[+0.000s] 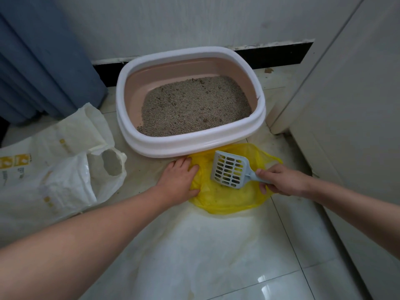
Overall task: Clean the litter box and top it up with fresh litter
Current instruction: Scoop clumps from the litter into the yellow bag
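Note:
A pink litter box with a white rim [129, 87] stands on the floor against the wall, holding grey-brown litter [194, 105]. In front of it lies a yellow plastic bag [223, 200]. My left hand [179, 182] rests flat on the bag's left edge, fingers straight. My right hand [281, 180] grips the handle of a pale blue slotted scoop [229, 168], held over the bag's opening with its head toward the box. To the left lies an open white litter sack [54, 180], its mouth showing pale litter.
A blue curtain [43, 61] hangs at the left. A white cabinet or door [346, 105] closes off the right side. Glossy white floor tiles [216, 256] stretch toward me. A black skirting strip [277, 55] runs along the wall behind the box.

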Demonstrator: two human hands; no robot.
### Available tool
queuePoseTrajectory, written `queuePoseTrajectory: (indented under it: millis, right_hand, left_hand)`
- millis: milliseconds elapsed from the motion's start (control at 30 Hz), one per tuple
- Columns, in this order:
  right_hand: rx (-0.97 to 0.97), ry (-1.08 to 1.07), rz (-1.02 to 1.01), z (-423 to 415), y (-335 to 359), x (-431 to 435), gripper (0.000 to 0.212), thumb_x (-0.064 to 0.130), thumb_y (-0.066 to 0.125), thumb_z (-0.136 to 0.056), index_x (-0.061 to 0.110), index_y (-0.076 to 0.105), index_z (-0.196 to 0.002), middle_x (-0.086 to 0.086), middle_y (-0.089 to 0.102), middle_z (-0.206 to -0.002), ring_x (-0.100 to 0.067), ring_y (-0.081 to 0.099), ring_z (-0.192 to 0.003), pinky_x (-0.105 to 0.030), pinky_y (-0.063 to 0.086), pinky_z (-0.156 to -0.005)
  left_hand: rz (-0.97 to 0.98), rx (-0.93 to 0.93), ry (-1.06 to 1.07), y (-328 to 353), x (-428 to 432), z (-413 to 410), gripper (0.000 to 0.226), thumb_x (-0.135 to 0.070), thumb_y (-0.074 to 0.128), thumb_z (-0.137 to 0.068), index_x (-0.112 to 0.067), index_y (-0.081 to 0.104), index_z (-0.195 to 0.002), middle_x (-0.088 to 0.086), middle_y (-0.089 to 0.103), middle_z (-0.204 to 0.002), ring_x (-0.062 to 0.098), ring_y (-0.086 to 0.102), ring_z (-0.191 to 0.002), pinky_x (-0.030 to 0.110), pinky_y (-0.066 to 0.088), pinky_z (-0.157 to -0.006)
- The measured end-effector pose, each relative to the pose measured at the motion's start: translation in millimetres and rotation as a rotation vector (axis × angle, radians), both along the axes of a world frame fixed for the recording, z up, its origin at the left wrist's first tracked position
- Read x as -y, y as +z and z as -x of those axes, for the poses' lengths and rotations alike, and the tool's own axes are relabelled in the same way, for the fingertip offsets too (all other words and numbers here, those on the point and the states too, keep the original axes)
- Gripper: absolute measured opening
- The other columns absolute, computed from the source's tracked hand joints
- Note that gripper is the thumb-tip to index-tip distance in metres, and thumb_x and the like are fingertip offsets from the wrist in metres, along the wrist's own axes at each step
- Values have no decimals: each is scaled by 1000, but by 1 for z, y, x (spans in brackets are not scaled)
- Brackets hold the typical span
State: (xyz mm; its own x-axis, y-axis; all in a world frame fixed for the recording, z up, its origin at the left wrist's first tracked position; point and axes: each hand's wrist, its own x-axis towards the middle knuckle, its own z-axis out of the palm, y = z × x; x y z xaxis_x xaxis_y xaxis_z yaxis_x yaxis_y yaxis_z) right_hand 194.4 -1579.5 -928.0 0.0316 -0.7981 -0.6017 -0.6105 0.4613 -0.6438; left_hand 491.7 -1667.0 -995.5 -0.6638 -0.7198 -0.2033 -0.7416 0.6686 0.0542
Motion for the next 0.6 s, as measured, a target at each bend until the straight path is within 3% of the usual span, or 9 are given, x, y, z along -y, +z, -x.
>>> queuePoseTrajectory:
  millis: [167, 333, 467, 600]
  right_hand:
    - [-16, -26, 6, -3, 8, 3, 57, 38, 42, -104, 4, 69, -67, -2, 36, -44, -14, 29, -39, -22, 27, -41]
    - [-153, -59, 190, -2, 23, -2, 47, 41, 54, -97, 10, 69, -66, -1, 39, -50, -14, 32, -45, -25, 28, -46]
    - [-205, -49, 304, -1, 32, -6, 37, 38, 62, -93, 15, 70, -65, -3, 36, -53, -15, 32, -47, -30, 26, -51]
    - [-177, -76, 386, -9, 42, -8, 39, 48, 60, -86, 17, 71, -66, -2, 34, -51, -15, 31, -48, -30, 25, -50]
  left_hand:
    - [-1, 1, -9, 1, 1, 0, 76, -60, 62, -82, -21, 42, -145, 10, 38, -151, 30, 33, -140, 40, 32, -109]
    - [27, -6, -35, 3, 1, -1, 70, -60, 58, -83, -20, 48, -139, 9, 46, -142, 30, 41, -132, 39, 37, -103]
    - [61, -42, -59, 11, 3, -6, 70, -65, 37, -77, -19, 58, -124, 8, 58, -123, 31, 53, -116, 41, 46, -91]
    - [103, -120, -87, 22, 6, -12, 55, -57, 48, -82, -18, 60, -119, 7, 59, -119, 30, 56, -112, 40, 46, -91]
